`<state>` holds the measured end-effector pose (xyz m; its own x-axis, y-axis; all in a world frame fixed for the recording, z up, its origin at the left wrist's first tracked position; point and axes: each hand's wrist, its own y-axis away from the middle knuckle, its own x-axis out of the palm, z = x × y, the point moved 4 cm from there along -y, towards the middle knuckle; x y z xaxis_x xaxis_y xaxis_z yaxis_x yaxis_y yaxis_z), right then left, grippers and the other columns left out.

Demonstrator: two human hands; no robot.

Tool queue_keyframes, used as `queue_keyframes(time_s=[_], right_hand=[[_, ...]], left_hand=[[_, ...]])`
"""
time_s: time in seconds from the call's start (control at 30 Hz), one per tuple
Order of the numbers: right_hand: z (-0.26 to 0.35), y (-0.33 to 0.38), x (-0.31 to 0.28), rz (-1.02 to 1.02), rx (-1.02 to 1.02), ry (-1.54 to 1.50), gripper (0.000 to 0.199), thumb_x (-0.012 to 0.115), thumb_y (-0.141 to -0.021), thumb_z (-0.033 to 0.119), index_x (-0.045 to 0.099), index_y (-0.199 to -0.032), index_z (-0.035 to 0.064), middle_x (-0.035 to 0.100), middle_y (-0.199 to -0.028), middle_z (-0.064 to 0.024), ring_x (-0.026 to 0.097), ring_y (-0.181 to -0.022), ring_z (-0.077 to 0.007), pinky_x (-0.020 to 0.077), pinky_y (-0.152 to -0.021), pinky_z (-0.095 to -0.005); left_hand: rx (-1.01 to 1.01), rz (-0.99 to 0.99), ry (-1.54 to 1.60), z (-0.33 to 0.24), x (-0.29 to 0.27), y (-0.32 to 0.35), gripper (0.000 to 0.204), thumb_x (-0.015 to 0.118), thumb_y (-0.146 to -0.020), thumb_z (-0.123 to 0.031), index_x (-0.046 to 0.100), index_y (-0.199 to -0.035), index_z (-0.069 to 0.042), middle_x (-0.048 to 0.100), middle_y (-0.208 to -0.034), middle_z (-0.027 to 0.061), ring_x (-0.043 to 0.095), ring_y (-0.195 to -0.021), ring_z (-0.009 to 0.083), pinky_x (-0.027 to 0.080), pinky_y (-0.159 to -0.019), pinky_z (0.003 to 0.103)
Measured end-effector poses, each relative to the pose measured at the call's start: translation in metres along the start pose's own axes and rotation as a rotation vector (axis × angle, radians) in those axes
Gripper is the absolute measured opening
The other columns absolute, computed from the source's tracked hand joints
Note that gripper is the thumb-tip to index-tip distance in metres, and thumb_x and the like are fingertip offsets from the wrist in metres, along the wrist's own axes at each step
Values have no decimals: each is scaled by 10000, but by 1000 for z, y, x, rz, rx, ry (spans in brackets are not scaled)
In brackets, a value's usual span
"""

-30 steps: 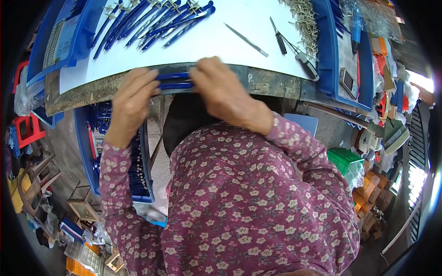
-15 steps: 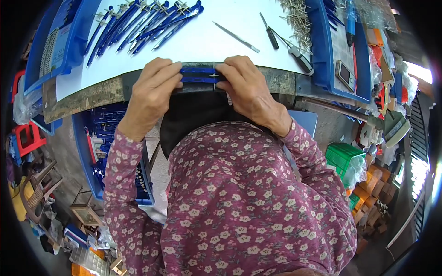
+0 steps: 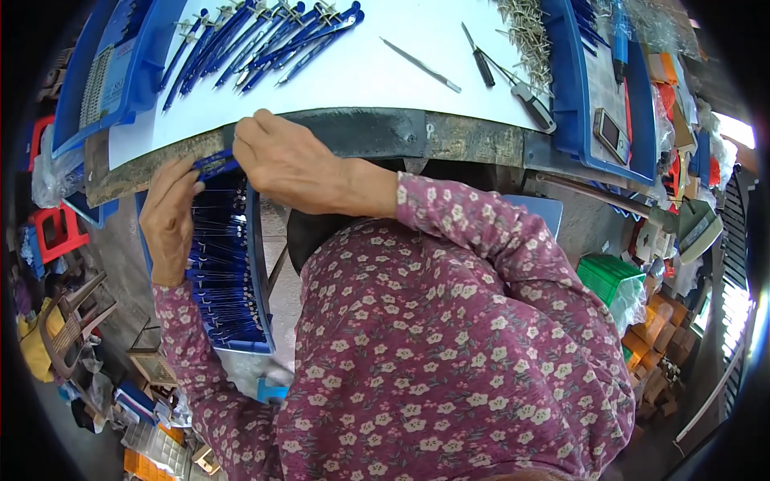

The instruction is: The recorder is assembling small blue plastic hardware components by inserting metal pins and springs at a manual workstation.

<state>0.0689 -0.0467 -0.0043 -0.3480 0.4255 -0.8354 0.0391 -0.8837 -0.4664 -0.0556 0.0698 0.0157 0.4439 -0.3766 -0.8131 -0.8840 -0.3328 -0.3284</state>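
Between my two hands is a narrow blue double-bar part (image 3: 215, 165), lying nearly level just off the front edge of the worktable. My left hand (image 3: 168, 216) grips its left end, fingers closed round it. My right hand (image 3: 285, 164) pinches the other end, its fingertips hiding that end. Just beneath them stands a blue bin (image 3: 255, 276) filled with rows of long, thin blue parts (image 3: 220, 297) with shiny ends. Farther back on the white tabletop lies a pile of blue bars with metal cross pins (image 3: 265, 44).
Tweezers (image 3: 421, 64), a thin black-handled tool (image 3: 484, 68) and a grey-handled tool (image 3: 533, 108) lie on the white surface (image 3: 353, 88). Small metal pins (image 3: 525, 40) are heaped beside the right blue tray (image 3: 565, 120). Another blue tray (image 3: 144, 80) stands left. A red stool (image 3: 60, 228) is on the floor.
Both hands have moved left with the blue double-bar part, from the table's front middle to over the blue bin. More of the bin's contents now shows.
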Motion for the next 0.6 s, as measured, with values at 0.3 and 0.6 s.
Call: queue_keyframes(time_s=[0.3,0.6], right_hand=[[-28,77,-65,-74,239,-59,295,646,-724,37,520,-980,-35,518,-914,-147,510,-818,-273,428,-708,-360],[-36,92,-79,-64,339,-37,350,675,-665,-28,531,-983,-15,514,-912,-131,529,-817,-278,450,-676,-346]], left_hand=[[277,-21,138,-70,48,-39,184,659,-655,73,614,-828,27,624,-961,109,585,-920,283,485,-799,355],[116,40,396,-71,68,-46,231,646,-677,88,631,-895,14,627,-1003,112,601,-929,253,480,-823,301]])
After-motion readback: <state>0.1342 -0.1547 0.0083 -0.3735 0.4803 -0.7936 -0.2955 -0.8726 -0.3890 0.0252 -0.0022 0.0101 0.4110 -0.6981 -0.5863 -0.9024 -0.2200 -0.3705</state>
